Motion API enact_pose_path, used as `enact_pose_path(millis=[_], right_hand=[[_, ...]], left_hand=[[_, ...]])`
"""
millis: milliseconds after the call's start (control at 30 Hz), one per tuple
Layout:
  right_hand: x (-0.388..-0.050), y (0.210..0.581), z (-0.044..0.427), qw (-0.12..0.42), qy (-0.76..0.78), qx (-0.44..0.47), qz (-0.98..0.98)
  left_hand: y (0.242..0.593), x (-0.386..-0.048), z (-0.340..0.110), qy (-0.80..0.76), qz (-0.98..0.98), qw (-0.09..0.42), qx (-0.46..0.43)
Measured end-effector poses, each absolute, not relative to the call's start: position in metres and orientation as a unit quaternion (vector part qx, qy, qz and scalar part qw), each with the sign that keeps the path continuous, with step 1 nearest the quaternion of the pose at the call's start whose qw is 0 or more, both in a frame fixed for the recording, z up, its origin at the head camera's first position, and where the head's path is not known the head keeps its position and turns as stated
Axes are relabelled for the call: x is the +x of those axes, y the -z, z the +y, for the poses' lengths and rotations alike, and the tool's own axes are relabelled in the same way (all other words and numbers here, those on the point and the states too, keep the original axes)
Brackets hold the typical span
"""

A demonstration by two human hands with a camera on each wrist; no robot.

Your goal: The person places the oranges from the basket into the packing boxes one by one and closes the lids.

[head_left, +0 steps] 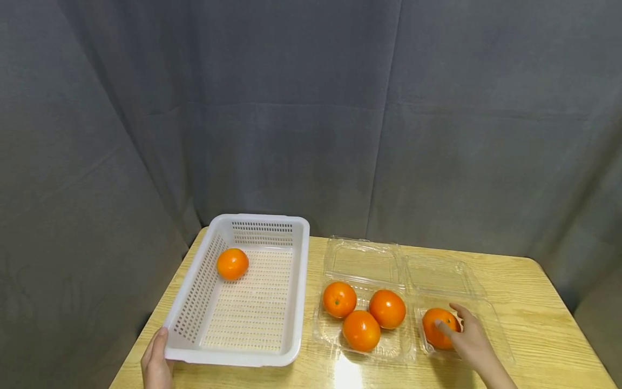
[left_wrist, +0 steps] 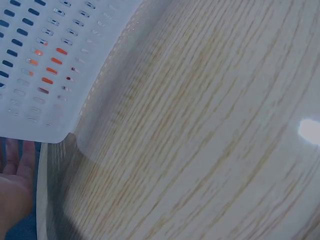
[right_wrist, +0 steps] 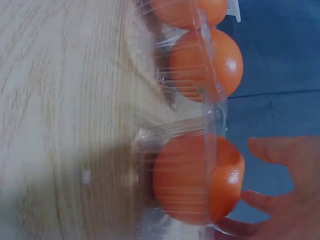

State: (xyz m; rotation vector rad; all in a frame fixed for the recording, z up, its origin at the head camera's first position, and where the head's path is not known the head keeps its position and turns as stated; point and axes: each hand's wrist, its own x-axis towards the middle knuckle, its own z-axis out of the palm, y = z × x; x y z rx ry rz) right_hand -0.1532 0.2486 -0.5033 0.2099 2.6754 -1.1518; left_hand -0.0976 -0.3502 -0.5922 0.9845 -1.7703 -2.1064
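Beyond the wood-grain table (head_left: 529, 302) we see a gray curtain (head_left: 291, 135); wood runs from the right clamshell (head_left: 493, 324) to the table's right edge. That clamshell holds a single orange (head_left: 432, 336), the right hand (head_left: 470, 340) spread wide around it. Three oranges (head_left: 361, 330) sit in the left clamshell (head_left: 364, 262). The left hand (head_left: 159, 359) sets straightish fingers at the white basket's (head_left: 243, 358) near-left corner. Only the right wrist view shows us the single orange bulging above its clamshell's rim.
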Motion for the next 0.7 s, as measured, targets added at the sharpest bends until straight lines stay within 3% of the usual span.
enact_pose_path(millis=[400, 700], right_hand=[[-0.143, 0.471, 0.223, 0.059, 0.376, 0.031, 0.924], [-0.144, 0.452, 0.189, 0.058, 0.404, 0.008, 0.913]], left_hand=[[0.575, -0.089, -0.342, 0.730, -0.603, 0.128, 0.295], [0.600, -0.101, -0.353, 0.719, -0.597, 0.110, 0.338]])
